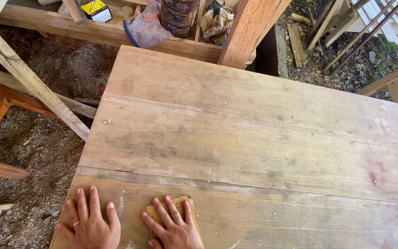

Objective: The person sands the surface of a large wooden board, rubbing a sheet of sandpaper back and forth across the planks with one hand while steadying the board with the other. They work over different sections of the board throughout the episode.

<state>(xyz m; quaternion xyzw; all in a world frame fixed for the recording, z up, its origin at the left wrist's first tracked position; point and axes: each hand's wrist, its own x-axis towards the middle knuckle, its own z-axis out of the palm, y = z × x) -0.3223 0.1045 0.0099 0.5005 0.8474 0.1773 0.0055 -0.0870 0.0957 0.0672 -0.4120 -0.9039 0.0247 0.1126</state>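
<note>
While wide plank tabletop (254,138) lies bare, right hand (173,226) presses sandpaper sheet (180,207) at near edge, fingers spread flat; left hand (88,223) braces beside, fingers splayed. Best: even pressure, strokes along grain.

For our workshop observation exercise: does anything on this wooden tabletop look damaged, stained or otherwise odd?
Yes. The tabletop has a reddish stain near its right edge and dark grey blotches mid-plank. The right hand presses sandpaper flat; the left hand rests beside it.
</note>
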